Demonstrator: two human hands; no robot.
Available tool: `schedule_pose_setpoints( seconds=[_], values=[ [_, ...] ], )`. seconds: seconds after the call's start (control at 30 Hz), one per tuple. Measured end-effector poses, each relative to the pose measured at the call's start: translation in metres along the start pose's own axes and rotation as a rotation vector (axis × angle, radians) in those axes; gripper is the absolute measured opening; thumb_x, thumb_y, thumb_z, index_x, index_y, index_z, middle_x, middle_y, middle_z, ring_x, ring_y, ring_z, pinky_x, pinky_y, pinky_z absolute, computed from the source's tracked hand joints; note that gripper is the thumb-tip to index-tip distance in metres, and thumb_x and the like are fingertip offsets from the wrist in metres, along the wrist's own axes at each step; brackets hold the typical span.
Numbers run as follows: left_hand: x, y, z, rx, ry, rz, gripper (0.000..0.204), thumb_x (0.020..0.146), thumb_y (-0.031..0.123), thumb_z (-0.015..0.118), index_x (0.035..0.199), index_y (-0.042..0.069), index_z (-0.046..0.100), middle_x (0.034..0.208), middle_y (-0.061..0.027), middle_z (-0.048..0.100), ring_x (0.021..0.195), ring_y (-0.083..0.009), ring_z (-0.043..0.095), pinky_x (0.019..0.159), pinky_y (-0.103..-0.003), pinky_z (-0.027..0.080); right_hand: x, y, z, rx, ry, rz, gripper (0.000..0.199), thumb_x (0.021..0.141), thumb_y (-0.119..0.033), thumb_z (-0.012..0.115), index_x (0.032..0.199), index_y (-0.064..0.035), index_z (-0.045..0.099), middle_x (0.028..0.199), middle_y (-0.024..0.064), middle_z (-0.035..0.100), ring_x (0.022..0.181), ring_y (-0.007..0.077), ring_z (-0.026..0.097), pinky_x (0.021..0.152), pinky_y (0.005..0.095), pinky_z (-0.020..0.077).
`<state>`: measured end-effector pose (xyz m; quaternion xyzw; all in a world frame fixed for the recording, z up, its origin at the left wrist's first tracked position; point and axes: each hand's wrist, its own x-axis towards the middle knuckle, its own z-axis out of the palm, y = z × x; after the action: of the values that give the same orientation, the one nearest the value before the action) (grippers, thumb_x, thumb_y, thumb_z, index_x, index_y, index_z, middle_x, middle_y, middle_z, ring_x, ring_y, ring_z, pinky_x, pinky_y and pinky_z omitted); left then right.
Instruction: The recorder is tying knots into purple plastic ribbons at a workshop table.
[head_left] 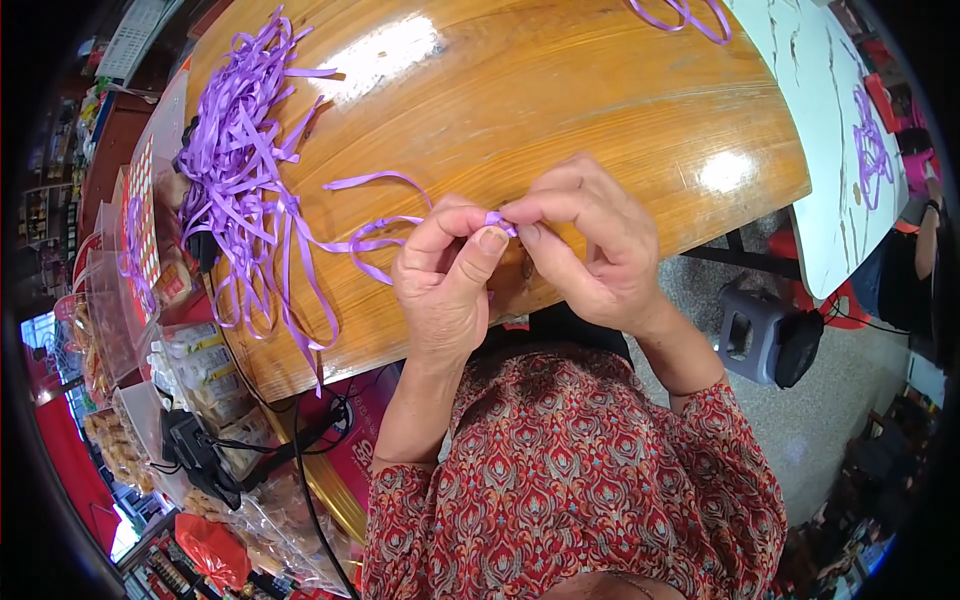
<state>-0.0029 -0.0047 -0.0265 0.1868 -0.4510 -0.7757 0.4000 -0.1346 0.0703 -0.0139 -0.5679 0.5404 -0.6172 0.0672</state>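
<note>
Over the front edge of the wooden table, my left hand point(447, 272) and my right hand point(592, 240) meet fingertip to fingertip. Both pinch a short bunched bit of purple ribbon point(496, 222) between thumb and forefinger. Whether it is a knot or a fold is too small to make out. From my left hand the ribbon's loose lengths trail leftward over the wood, one loop curving near the wrist side. They run toward a big tangled heap of purple ribbons point(243, 150) at the table's left, some strands of which hang over the near edge.
The glossy wooden table point(560, 90) fills the middle. Another purple ribbon point(690, 18) lies at its far edge. A white marbled table point(815, 130) stands at right with more ribbon point(872, 150). Below it is a grey plastic stool point(755, 335). Packaged goods point(200, 365) and black cables crowd the left.
</note>
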Motion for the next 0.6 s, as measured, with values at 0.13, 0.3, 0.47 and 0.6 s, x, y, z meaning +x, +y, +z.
schedule_pose_setpoints(
  seconds=[0.13, 0.3, 0.47, 0.6],
  values=[
    [-0.001, 0.001, 0.002, 0.001, -0.029, -0.001, 0.007, 0.083, -0.002, 0.063, 0.09, -0.001, 0.063, 0.084, -0.0031, 0.057, 0.079, -0.0101, 0.052, 0.073, -0.023, 0.043, -0.003, 0.001, -0.003, 0.182, -0.025, 0.143, 0.018, 0.072, 0.004, 0.068, 0.09, 0.0007, 0.065, 0.081, 0.009, 0.06, 0.074, 0.0199, 0.056, 0.065, 0.0283, 0.0437],
    [-0.003, 0.005, 0.005, -0.052, -0.023, -0.09, 0.005, 0.085, 0.001, 0.061, 0.09, 0.0, 0.063, 0.083, -0.0024, 0.056, 0.076, -0.0089, 0.051, 0.067, -0.022, 0.04, -0.003, 0.008, -0.005, 0.143, -0.055, 0.1, 0.019, 0.069, 0.001, 0.072, 0.087, -0.0011, 0.067, 0.078, 0.0062, 0.06, 0.073, 0.0182, 0.056, 0.064, 0.027, 0.0433],
    [-0.002, 0.005, 0.006, -0.083, -0.01, -0.182, 0.005, 0.086, 0.003, 0.061, 0.091, 0.001, 0.063, 0.082, -0.0015, 0.057, 0.071, -0.0075, 0.049, 0.061, -0.021, 0.037, 0.0, 0.008, -0.007, 0.002, -0.01, -0.012, 0.018, 0.068, 0.002, 0.071, 0.085, -0.003, 0.067, 0.075, 0.0056, 0.058, 0.069, 0.0193, 0.055, 0.061, 0.0277, 0.0418],
    [-0.001, 0.008, 0.014, -0.11, 0.042, -0.249, 0.005, 0.087, 0.004, 0.061, 0.091, 0.001, 0.063, 0.083, -0.0009, 0.058, 0.07, -0.0069, 0.049, 0.06, -0.021, 0.038, -0.002, 0.011, -0.002, -0.016, 0.075, -0.047, 0.019, 0.067, 0.003, 0.069, 0.084, -0.0022, 0.064, 0.073, 0.0058, 0.056, 0.067, 0.0204, 0.053, 0.059, 0.0285, 0.0407]
  ],
)
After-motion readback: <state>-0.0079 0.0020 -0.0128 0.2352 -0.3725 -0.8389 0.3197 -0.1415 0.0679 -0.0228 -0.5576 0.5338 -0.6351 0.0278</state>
